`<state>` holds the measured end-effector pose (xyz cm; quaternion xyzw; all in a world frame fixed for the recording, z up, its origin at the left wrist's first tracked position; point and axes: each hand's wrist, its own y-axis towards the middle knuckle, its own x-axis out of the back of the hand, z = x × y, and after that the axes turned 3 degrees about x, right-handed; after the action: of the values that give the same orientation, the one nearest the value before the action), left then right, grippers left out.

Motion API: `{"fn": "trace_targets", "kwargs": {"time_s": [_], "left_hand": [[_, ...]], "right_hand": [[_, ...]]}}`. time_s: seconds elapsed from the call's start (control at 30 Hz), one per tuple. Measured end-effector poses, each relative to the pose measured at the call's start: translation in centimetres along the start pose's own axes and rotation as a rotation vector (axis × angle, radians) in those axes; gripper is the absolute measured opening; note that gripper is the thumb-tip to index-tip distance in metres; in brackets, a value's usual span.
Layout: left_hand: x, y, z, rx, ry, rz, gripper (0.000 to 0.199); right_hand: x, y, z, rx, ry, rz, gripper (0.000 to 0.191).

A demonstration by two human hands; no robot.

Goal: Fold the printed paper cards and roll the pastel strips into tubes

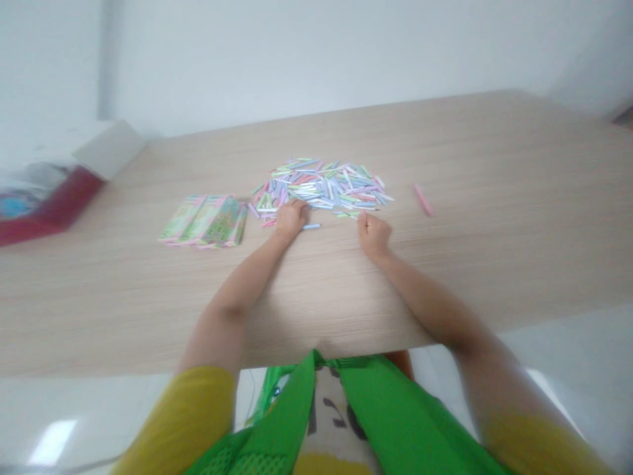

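Green mesh-and-cloth bib (395, 415) occupies the bottom of the view, worn over a pale printed garment (331, 422) whose dark lettering is cut off and unreadable. Yellow sleeves (182, 409) appear at both lower corners, the right one blurred.

Both forearms reach onto a light wood-grain table (494, 218). The left hand (291, 221) rests at the near edge of a loose pile of pastel paper strips (321, 188), its fingers curled down and touching the strips. Its fingertips are hidden beneath the knuckles, so any pinch cannot be confirmed. The right hand (374, 236) sits on the table just beside the pile, fingers drawn together. Nothing is visible between them, but the palm side is hidden, so its grip cannot be determined.

A single blue strip (311, 226) lies just beside the left hand. A pink strip (422, 200) lies apart, to the right of the pile. Left of the pile sits a group of green-and-pink printed packets (205, 221), overlapping, with their print too blurred to read.

At the far left, partly cut off by the frame, is a red-sided container (54, 208). Its contents appear blue and grey behind translucent plastic and cannot be identified. A white box (109, 148) stands beside it at the table's corner.
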<state>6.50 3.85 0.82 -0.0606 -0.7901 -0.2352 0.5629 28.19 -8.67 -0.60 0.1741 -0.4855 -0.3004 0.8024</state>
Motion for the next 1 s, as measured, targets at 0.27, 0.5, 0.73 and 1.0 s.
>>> {"fn": "trace_targets", "kwargs": {"time_s": [0.27,0.5,0.73,1.0], "left_hand": [[-1.0,2.5,-1.0,-0.124,0.092,0.093,0.030],[-0.3,2.3,-1.7,-0.209,0.241,0.169,0.032],[0.3,1.1,-2.7,-0.197,0.330,0.188,0.033],[1.0,0.7,-3.7,-0.106,0.312,0.256,0.034]], "right_hand": [[0.2,0.1,0.2,-0.013,-0.147,0.073,0.055],[0.0,0.0,0.1,0.041,-0.187,0.104,0.054],[0.3,-0.1,0.2,0.041,-0.231,0.140,0.055],[0.2,-0.3,0.0,0.058,-0.242,0.120,0.055]]}}
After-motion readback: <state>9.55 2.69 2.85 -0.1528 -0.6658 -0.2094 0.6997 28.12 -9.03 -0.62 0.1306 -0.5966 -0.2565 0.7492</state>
